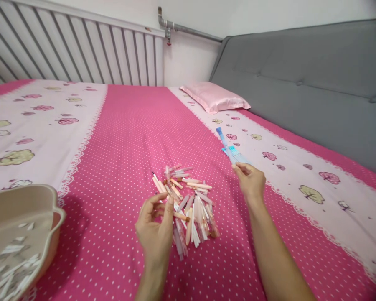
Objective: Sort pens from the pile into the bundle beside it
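Observation:
My right hand pinches the lower end of a slim, translucent blue pen-like stick with a darker blue tip, held tilted up and away. Just beyond those fingers, flat light-blue pieces lie on the bedspread. My left hand is at the near left side of a heap of pen-like sticks in peach, pale pink, white and clear. Its thumb and index finger nearly meet; whatever is between them is hidden. A peach stick with a brown end shows beside the left thumb; I cannot tell whether that hand holds it.
A beige basin holding white and grey slim pieces stands at the lower left. Everything rests on a pink dotted bedspread. A pink pillow, a grey headboard and a white radiator line the far side.

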`<state>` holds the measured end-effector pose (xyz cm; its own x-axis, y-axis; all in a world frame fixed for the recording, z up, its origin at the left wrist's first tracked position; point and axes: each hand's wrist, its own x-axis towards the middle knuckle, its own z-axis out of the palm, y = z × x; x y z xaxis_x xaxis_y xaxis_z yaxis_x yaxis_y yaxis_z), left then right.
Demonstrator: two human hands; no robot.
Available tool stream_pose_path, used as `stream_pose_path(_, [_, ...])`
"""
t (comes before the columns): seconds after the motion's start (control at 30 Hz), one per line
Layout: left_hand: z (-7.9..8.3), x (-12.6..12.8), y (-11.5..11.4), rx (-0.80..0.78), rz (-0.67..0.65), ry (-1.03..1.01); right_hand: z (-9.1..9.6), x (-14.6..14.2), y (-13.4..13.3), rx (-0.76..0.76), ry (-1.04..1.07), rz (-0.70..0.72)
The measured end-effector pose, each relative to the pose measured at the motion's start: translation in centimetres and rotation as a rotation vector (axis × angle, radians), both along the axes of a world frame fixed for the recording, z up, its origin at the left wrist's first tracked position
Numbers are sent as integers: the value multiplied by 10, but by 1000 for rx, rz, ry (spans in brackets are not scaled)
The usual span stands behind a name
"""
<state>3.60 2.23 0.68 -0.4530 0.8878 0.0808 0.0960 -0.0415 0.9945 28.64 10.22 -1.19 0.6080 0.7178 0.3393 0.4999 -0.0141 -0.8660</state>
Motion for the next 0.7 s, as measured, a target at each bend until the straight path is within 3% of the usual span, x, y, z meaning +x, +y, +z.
stream_pose_path(0.13, [1, 1, 0, -18, -25, -12, -23, 28, 4, -194, -181, -186])
stream_pose_path(0.3, [2, 1, 0, -18, -34, -1, -43, 38, 5, -324, -228, -259])
stream_pose_path(0.7, [4, 1, 0, -8, -23, 2, -50, 37, 17, -488, -309, -328])
